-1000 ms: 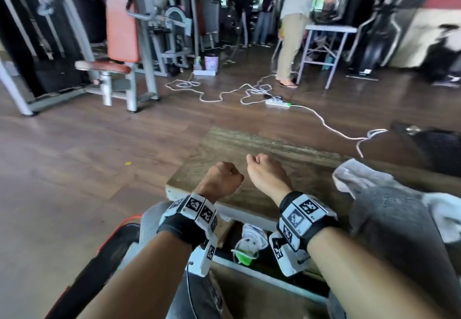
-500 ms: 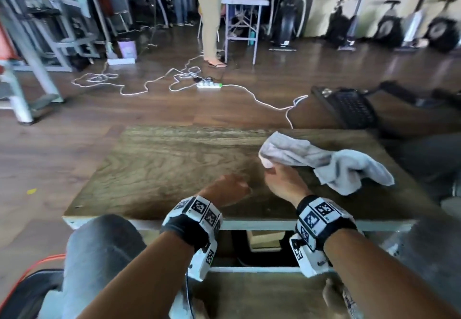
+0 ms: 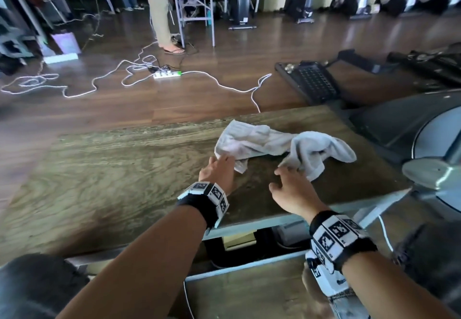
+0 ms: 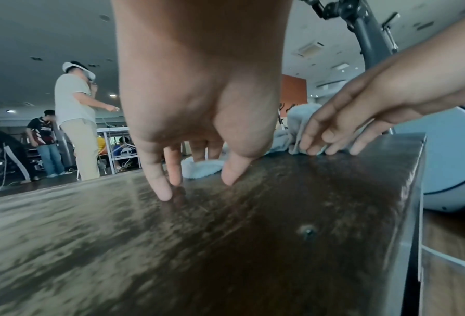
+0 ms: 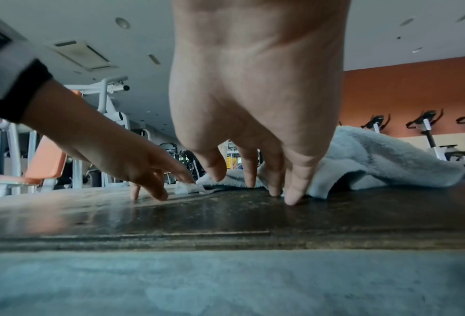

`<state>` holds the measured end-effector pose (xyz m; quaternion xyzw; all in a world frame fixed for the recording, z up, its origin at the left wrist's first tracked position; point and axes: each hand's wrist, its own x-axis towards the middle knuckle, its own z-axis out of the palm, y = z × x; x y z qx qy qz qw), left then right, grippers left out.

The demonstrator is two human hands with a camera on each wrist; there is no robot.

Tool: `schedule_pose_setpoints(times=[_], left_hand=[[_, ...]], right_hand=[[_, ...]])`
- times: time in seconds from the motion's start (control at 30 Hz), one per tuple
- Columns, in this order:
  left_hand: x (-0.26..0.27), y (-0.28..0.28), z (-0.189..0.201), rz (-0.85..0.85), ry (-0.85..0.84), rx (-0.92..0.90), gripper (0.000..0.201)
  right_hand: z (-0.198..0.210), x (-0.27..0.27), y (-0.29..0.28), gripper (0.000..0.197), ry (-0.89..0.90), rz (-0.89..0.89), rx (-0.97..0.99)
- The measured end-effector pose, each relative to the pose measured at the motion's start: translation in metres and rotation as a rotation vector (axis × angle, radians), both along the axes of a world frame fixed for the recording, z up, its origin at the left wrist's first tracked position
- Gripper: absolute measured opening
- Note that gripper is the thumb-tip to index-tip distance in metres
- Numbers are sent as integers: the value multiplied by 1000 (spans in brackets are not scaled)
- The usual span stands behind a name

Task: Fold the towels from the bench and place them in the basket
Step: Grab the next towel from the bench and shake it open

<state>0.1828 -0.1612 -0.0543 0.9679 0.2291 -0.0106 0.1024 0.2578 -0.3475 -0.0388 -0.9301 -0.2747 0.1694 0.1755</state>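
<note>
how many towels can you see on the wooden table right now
1. A crumpled light grey terry towel lies on the far right part of the wooden table, with both hands at its near edge. Others may be out of view; no basket shows.

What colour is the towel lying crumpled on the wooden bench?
The towel is plain white to pale grey, with no pattern; the head view shows it best.

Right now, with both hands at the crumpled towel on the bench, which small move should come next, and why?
Probably pinch the near edge with both hands and pull it flat. The towel lies bunched on the bench, not yet spread. The left hand touches its left corner and the right hand reaches its near fold, fingers straight, gripping nothing yet.
</note>
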Motion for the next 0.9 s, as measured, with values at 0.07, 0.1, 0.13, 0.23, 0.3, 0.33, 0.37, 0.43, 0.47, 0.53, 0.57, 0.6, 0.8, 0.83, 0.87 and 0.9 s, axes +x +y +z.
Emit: schedule_pose_setpoints(times=[0.07,0.1,0.13,0.23,0.3,0.33,0.37,0.43,0.47,0.53,0.57,0.6,0.8,0.83,0.87,0.9], left_hand=[[2,-4,1,10,-94,41,32],[1,-6,4,11,-110,40,24],[0,-7,6,7,-99,39,19],[-3,-14,13,-101,-52,38,21],[-8,-21,18,-161,-115,-83,21],[-10,-25,20,-151,-162,-199,20],[-13,-27,24,-130,-205,-324,19],[-18,-32,31,-92,-276,-501,20],[-21,-34,36,-85,-296,-546,20],[-27,-35,45,-79,-303,-580,25],[-31,-34,48,-61,-302,-612,29],[-35,-31,51,-38,-306,-654,35],[-66,-6,54,-65,-358,-729,67],[-71,-3,55,-80,-330,-726,69],[-76,1,55,-100,-303,-723,71],[-81,4,54,-118,-273,-696,73]], right_hand=[[-2,2,-1,54,30,-15,35],[-2,3,-1,55,45,-28,57],[0,3,-1,55,56,-36,70],[2,5,1,56,72,-36,104],[7,1,6,63,106,12,115],[8,-1,8,71,125,42,105],[7,-2,11,79,134,74,97],[7,-7,17,86,150,144,126],[7,-10,20,78,162,174,173],[10,-15,26,41,139,240,291],[12,-17,29,23,124,252,347],[14,-18,31,13,123,250,389],[34,-36,39,31,299,313,595],[34,-40,41,30,334,303,621],[34,-44,42,24,366,277,648],[33,-46,43,17,395,238,689]])
